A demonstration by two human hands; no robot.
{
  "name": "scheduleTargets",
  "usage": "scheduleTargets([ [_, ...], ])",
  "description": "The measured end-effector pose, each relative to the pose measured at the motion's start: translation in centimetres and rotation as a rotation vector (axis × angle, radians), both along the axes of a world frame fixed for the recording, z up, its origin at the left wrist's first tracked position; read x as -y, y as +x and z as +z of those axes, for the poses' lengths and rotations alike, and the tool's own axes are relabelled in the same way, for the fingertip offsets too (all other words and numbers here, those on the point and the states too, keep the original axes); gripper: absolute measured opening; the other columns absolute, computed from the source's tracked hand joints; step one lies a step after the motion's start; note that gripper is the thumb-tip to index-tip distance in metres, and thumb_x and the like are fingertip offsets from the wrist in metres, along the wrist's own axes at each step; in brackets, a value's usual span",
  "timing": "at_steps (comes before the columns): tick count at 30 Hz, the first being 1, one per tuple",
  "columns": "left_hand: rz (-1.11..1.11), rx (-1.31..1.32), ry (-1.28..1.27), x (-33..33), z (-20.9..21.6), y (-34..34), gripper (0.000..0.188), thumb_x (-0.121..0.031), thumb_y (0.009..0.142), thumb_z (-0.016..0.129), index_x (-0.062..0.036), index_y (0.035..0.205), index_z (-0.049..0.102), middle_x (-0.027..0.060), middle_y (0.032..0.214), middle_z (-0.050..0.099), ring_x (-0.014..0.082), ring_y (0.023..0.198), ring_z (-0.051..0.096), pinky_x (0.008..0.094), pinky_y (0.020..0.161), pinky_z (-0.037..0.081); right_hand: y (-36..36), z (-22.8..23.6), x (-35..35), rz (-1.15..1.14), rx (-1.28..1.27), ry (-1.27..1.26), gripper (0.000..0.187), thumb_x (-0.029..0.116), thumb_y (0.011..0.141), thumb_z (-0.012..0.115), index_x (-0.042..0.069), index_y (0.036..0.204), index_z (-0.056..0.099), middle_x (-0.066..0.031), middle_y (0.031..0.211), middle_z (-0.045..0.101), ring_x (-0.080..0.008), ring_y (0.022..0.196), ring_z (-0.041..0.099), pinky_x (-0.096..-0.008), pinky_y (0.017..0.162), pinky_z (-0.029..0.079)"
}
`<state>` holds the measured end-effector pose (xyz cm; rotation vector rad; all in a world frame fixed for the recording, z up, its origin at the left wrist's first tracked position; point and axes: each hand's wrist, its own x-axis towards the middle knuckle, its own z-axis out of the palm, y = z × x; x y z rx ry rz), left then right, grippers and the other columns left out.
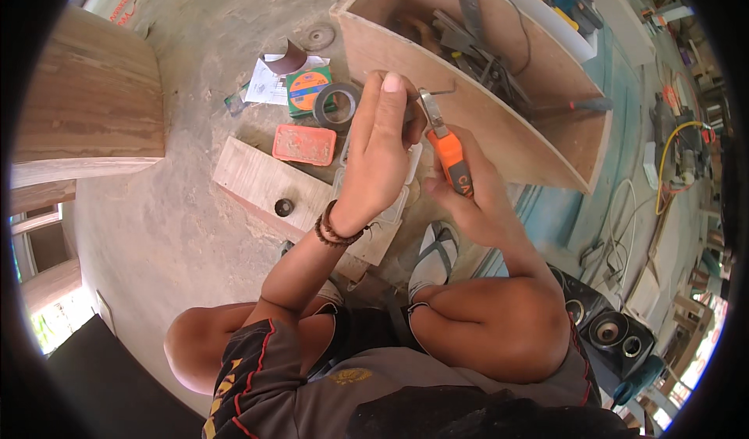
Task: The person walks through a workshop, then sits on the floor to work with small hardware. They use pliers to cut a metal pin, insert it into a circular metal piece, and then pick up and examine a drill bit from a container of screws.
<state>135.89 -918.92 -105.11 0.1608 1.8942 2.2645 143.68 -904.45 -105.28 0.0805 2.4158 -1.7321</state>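
My right hand [477, 197] is wrapped round an orange-and-grey handled tool [449, 154] with a shiny metal head; its exact kind does not show. The head points up, close beside the fingers of my left hand [380, 146]. That hand is closed, thumb uppermost, and whatever it grips is hidden by the fingers. A thin bent metal rod [446, 92] sticks out to the right near the tool's head; what it belongs to is unclear. Beneath my left hand lie a roll of dark tape [335, 105], a red plastic lid [304, 144] and clear plastic trays [396, 205], partly covered.
A pale wooden board [257, 175] bears a small dark ring [284, 206]. Beyond are a green box [308, 88], curled sandpaper [287, 58] and a grinding disc [317, 37]. An open wooden box [468, 103] of tools stands ahead right. A speaker [612, 330] sits by my right knee.
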Motion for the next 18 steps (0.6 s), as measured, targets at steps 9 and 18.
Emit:
scheduleTargets([
  [9, 0.342, -0.437, -0.073, -0.4, -2.6, -1.3, 0.038, -0.026, 0.107, 0.048, -0.0037, 0.075, 0.048, 0.0023, 0.054, 0.048, 0.0092, 0.046, 0.045, 0.0283, 0.043, 0.034, 0.5, -1.1, 0.8, 0.06, 0.014, -0.195, 0.051, 0.004, 0.08, 0.059, 0.004, 0.131, 0.052, -0.0057, 0.093, 0.055, -0.0163, 0.081, 0.052, -0.0321, 0.074, 0.044],
  [18, 0.197, -0.155, 0.032, -0.2, -1.5, -1.7, 0.041, -0.031, 0.108, 0.045, -0.0053, 0.075, 0.045, 0.001, 0.054, 0.046, 0.0075, 0.045, 0.04, 0.0266, 0.042, 0.032, 0.1, -1.7, 1.7, -0.035, 0.049, -0.333, 0.052, 0.002, 0.078, 0.057, 0.003, 0.129, 0.052, -0.0028, 0.091, 0.051, -0.0122, 0.082, 0.048, -0.0292, 0.071, 0.04],
])
